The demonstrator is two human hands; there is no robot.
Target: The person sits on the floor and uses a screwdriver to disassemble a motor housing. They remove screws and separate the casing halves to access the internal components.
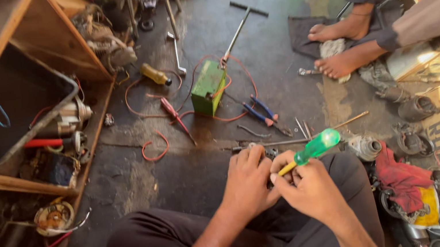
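Basically a dark, greasy concrete floor (274,22) of a cluttered workshop, worn pale in patches at lower left of frame; the person sits on it, dark trousers at bottom centre. Wooden shelf (53,35) fills the upper left, packed with wires, coils and a red-handled tool. Green box-shaped battery (209,87) sits centre-upper frame, orange wires looped around it; its label side is too small to tell. Just right of it, blue-handled pliers (260,110); left of it a red-handled tool (172,112) and a small yellow-brown bottle (155,74). Long T-handle wrench (240,26) lies above the battery. Red rag (402,177) lower right, on a heap of metal parts. Another person's bare feet (342,44) upper right, on a dark cloth. Flat sheet with dark block lettering at right edge, partly hidden. Right hand (311,188) at lower centre, fingers clamped on a screwdriver (308,152) with a translucent green handle and yellow collar, handle pointing up-right, tip hidden between the hands. Left hand (249,182) just beside it, touching, fingers curled together over a small dark metal part (271,152) that is mostly hidden; cannot tell its shape.
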